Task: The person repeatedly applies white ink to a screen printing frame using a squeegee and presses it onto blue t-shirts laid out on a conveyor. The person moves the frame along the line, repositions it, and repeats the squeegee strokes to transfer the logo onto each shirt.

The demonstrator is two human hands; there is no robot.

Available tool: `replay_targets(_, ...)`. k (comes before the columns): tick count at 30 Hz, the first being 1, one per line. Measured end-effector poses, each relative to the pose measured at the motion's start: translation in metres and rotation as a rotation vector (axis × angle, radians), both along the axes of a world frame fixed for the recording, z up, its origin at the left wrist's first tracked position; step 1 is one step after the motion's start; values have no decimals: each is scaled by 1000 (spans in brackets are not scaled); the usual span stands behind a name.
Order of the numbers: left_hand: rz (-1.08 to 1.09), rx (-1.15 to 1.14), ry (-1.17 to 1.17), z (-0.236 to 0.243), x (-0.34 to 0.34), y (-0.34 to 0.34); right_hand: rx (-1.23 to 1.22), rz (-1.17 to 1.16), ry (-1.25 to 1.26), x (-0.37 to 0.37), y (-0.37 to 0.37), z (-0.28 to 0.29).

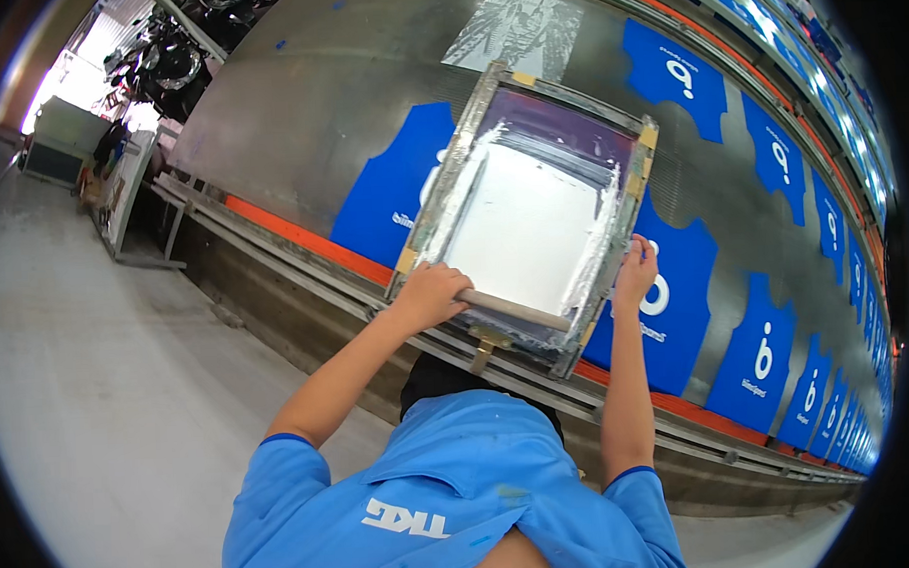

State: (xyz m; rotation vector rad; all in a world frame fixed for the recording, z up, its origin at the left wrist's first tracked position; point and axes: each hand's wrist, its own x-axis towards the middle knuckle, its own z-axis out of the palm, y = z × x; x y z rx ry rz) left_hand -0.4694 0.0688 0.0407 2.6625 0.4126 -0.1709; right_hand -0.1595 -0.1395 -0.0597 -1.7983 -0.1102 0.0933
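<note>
Gripping the bar (520, 310) in our left hand (432, 297), we curl our right hand (634, 273) beside the frame (625, 203), its hold unclear.

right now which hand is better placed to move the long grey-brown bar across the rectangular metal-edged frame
Probably the left hand: its fingers are at the bar's left end. The right hand is away from the bar, beside the frame's right edge.
</note>
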Motion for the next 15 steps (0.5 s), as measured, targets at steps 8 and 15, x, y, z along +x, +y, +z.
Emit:
replay_targets(8,-80,115,5,-21,-71,115,-8,-1,109,-84,115,-1)
replay_targets(15,-27,83,-105,-25,-79,118,-218,-33,-67,-82,130,-12)
